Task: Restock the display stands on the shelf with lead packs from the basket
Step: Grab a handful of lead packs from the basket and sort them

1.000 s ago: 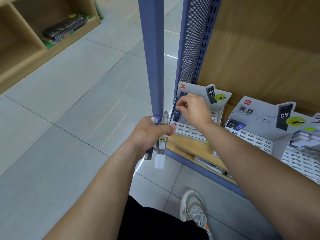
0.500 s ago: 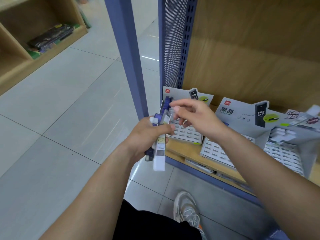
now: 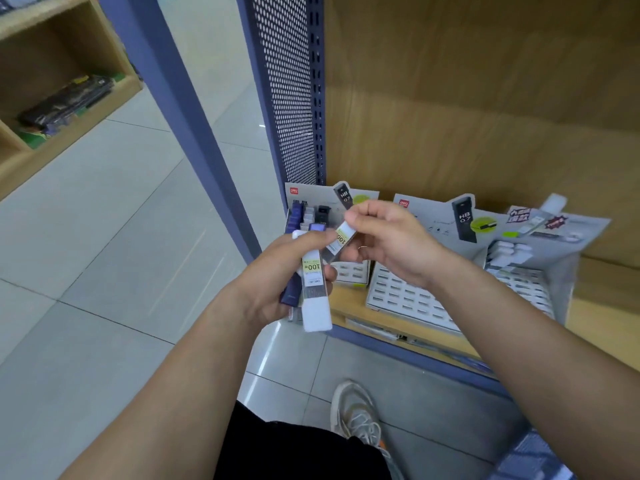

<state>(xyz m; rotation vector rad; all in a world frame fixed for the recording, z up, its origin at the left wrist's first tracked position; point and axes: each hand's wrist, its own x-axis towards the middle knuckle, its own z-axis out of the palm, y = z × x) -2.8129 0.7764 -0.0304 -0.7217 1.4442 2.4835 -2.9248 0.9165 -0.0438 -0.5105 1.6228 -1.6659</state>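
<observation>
While the left hand grips a bundle of packs, the right hand pinches one pack at one o'clock; light, stiff, likely slick; take its narrow edges; stand at twelve.

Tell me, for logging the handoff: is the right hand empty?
No, the right hand pinches one lead pack between thumb and fingers.

Pale grey floor tiles carry soft glare streaks. A blue post slants beside a perforated panel — behind the shelf stands a wood back wall. Far left, a wooden cubby holds dark packets.
</observation>
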